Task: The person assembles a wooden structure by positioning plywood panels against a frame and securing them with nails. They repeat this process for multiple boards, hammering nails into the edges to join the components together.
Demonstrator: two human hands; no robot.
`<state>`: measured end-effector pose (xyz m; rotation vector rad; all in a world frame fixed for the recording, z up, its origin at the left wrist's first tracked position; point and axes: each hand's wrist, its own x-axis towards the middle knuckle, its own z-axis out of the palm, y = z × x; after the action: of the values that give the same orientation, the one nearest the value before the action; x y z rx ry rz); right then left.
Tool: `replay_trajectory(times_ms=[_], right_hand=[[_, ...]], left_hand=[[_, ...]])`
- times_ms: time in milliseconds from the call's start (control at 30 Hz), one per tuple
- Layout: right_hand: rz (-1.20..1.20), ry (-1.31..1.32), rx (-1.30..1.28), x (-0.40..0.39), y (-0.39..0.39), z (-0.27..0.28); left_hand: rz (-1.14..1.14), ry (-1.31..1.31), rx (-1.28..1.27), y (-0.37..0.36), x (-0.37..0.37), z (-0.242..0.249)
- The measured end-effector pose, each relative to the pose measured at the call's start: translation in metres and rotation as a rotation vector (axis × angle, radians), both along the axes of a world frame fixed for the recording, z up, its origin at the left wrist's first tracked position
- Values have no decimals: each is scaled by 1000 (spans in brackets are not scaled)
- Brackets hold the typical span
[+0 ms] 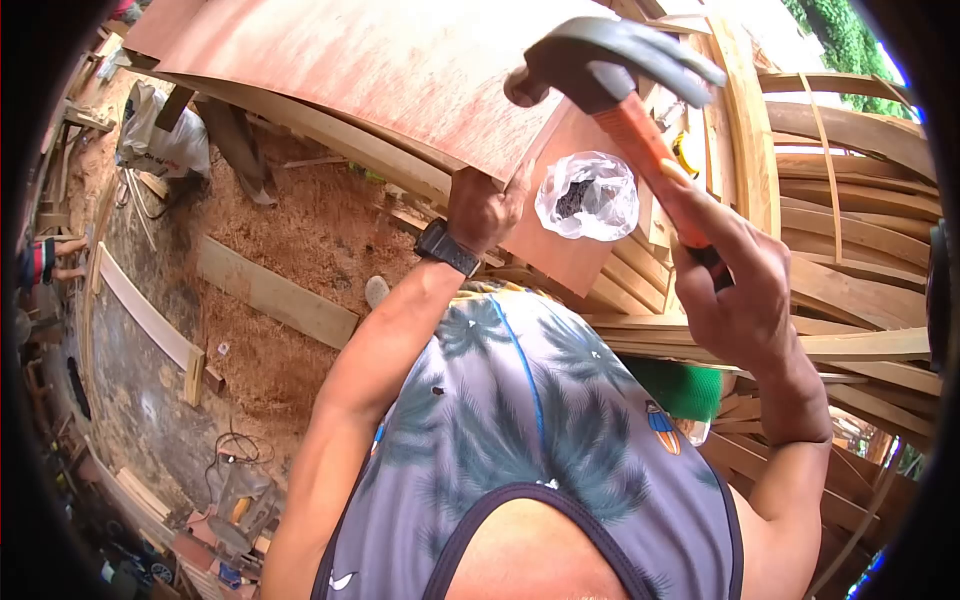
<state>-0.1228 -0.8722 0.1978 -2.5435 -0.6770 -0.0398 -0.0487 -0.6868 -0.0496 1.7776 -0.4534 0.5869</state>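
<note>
In my right hand (745, 285) is a claw hammer (640, 125), raised with its dark metal head up and to the left. My fingers wrap around its orange and black handle. My left hand (485, 210), with a dark watch on the wrist, is closed at the near corner of a reddish plywood sheet (370, 70), gripping its edge. Its fingertips are partly hidden. Between my hands, an open clear plastic bag (587, 195) with small dark pieces, perhaps nails, stands on a smaller plywood piece (560, 255).
Curved wooden strips (850, 220) are stacked on the right, beside a green rolled item (675, 388). Sawdust covers the floor on the left, where a long board (275, 290) lies. A white sack (165, 130) stands near the table. Another person's arm (68, 258) shows at far left.
</note>
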Motion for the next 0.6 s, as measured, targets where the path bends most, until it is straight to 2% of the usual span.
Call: replay_trajectory(times_ms=[33, 100, 133, 233, 267, 367, 433, 533, 600], right_hand=[[-17, -12, 17, -1, -1, -1], [92, 171, -134, 6, -13, -24], [63, 183, -82, 7, -12, -21], [-2, 176, -106, 10, -6, -2], [-10, 96, -61, 6, -3, 0], [-65, 73, -1, -6, 6, -2], [38, 135, -50, 0, -4, -30], [-36, 116, -65, -4, 1, -15], [-293, 165, 14, -12, 6, -11]], left_hand=[[-4, 1, -1, 0, -1, -1], [-15, 59, 40, 1, -3, -3], [-25, 47, 44, 1, 1, -3], [-56, 62, 61, -1, 4, -6], [-50, 46, 58, 0, 8, -7], [-74, 56, 53, 2, 0, -4], [-108, 34, 53, 1, 2, 3], [-64, 19, 126, -1, 6, -7], [-75, 21, 196, 2, 7, -12]])
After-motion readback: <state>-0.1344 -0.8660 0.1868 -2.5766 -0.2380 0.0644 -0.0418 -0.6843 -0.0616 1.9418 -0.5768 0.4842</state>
